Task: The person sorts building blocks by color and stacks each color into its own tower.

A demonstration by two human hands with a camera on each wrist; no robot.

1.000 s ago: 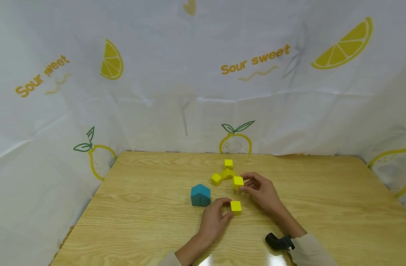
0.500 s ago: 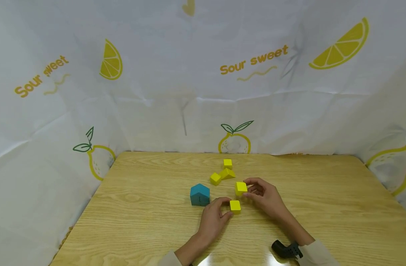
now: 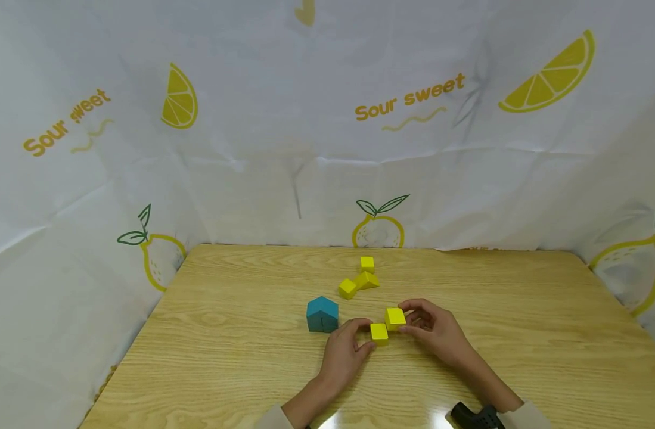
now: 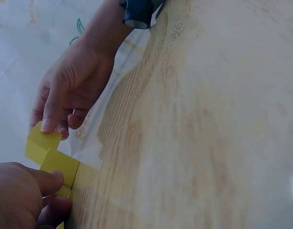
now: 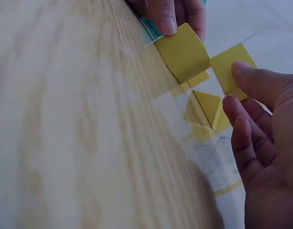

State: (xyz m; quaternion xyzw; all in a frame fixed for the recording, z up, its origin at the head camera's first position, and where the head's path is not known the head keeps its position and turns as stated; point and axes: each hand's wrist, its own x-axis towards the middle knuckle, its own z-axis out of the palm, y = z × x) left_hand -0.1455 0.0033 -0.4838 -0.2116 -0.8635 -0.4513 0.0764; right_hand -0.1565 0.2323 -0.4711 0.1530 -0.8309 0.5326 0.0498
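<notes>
My left hand (image 3: 344, 351) pinches a yellow cube (image 3: 379, 334) that sits on the wooden table, thumb on the near side. Just behind and to its right, my right hand (image 3: 434, 330) pinches a second yellow cube (image 3: 395, 319) between thumb and fingertips. In the right wrist view that cube (image 5: 230, 69) is held off the tabletop, its corner right at the edge of the left hand's cube (image 5: 182, 52). The left wrist view shows both cubes close together, with the left thumb on the nearer cube (image 4: 63, 166).
A blue house-shaped block (image 3: 322, 314) stands left of the left hand. Farther back lie a yellow triangular block (image 3: 367, 280) and two more yellow cubes, one beside it (image 3: 347, 289) and one behind (image 3: 367, 264). White printed cloth (image 3: 252, 196) rises around the table (image 3: 225, 357).
My right hand has brought its yellow cube from beside the triangular block toward me, next to the left hand's cube. The left hand keeps its place.
</notes>
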